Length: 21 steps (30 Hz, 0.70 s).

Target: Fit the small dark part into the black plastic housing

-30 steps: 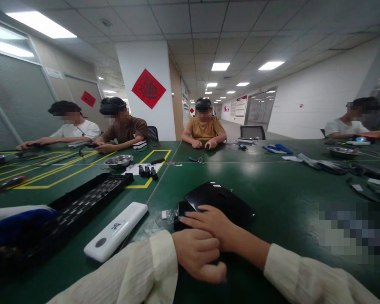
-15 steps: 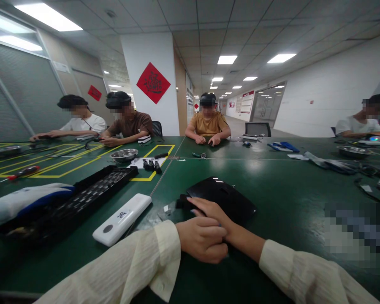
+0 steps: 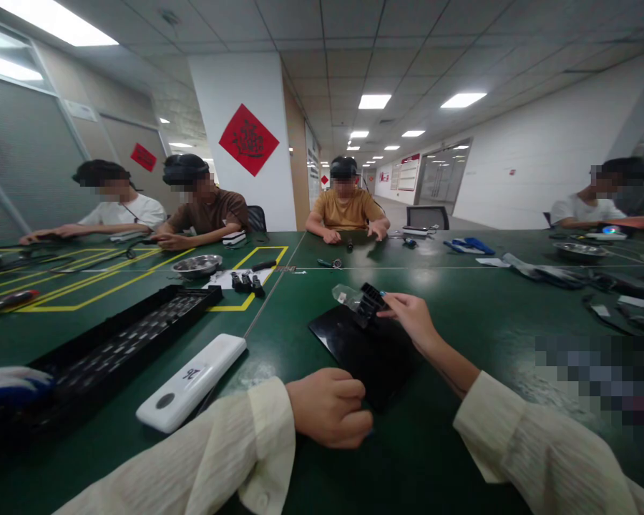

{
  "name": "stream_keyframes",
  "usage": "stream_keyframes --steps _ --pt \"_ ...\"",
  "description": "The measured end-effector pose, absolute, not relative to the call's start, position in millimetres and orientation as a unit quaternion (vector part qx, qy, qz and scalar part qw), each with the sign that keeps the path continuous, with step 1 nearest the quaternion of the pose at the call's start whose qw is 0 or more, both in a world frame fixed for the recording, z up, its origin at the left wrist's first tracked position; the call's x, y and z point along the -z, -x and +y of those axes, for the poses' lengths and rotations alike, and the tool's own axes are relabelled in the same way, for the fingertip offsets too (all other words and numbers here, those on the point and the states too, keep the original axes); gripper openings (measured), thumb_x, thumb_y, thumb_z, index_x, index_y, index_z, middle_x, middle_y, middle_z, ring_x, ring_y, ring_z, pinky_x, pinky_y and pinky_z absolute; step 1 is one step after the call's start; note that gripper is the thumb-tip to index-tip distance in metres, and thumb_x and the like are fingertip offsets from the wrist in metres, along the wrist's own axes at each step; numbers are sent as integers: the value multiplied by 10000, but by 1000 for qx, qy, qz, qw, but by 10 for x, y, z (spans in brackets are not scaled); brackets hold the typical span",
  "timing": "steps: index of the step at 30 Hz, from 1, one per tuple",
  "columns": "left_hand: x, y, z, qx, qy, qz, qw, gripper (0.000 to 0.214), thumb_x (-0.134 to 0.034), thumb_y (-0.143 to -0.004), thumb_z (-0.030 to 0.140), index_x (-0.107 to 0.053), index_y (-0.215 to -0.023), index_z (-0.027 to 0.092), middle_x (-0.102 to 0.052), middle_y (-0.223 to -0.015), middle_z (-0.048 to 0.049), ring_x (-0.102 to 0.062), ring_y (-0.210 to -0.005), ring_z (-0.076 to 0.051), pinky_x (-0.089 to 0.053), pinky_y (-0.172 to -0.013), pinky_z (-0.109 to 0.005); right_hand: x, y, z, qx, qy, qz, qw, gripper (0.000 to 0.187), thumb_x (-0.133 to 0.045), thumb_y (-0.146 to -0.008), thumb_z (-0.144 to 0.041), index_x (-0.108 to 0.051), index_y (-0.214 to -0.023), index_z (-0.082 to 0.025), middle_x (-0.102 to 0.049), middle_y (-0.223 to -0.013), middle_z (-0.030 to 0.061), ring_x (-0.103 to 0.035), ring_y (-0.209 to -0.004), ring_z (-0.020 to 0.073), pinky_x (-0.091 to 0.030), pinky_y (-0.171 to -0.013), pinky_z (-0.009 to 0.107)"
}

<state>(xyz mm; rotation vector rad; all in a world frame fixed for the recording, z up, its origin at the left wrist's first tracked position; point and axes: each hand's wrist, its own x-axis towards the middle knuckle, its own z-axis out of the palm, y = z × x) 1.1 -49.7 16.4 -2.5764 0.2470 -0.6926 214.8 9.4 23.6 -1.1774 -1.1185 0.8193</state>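
Observation:
My right hand (image 3: 412,319) is raised above the green table (image 3: 461,315) and pinches a small black ridged part (image 3: 368,302) with a clear plastic bag (image 3: 344,295) hanging from its left side. Under it lies a flat black plate (image 3: 365,354). My left hand (image 3: 330,408) rests on the table near the plate's front edge, curled into a loose fist; I see nothing in it. Both arms wear cream sleeves.
A white power bank (image 3: 190,383) lies left of my left hand, beside a long black parts tray (image 3: 112,350). Farther back are a metal bowl (image 3: 197,266), small black parts (image 3: 245,283) and yellow floor-tape lines. Several people sit around the table.
My right hand lifted the black part and bag off the table, up and away from me. My left hand stayed curled in place.

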Motion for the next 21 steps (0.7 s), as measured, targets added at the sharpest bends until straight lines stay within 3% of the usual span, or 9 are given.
stream_keyframes --steps 4,17,21 --pt "-151 -13 -493 260 936 78 226 223 -479 -791 253 -403 -591 187 -353 -445 45 -373 -465 -105 -221 -418 -270 -245 -2257 115 -273 546 -533 586 273 -584 -748 -356 -691 -826 -117 -697 -738 62 -667 -575 193 -482 -524 220" --pt "-138 -12 -486 248 943 59 214 212 -461 -796 243 -404 -599 190 -382 -431 41 -395 -455 -112 -235 -410 -266 -287 -2201 30 -179 530 -598 574 284 -571 -734 -344 -691 -887 -136 -705 -817 80 -672 -684 208 -549 -629 284" --pt "-134 -14 -480 230 947 54 218 209 -451 -804 256 -394 -613 194 -392 -437 43 -410 -453 -108 -248 -410 -259 -319 -2185 -3 -91 544 -637 539 252 -546 -748 -316 -699 -880 -164 -706 -765 59 -666 -664 190 -534 -632 268"
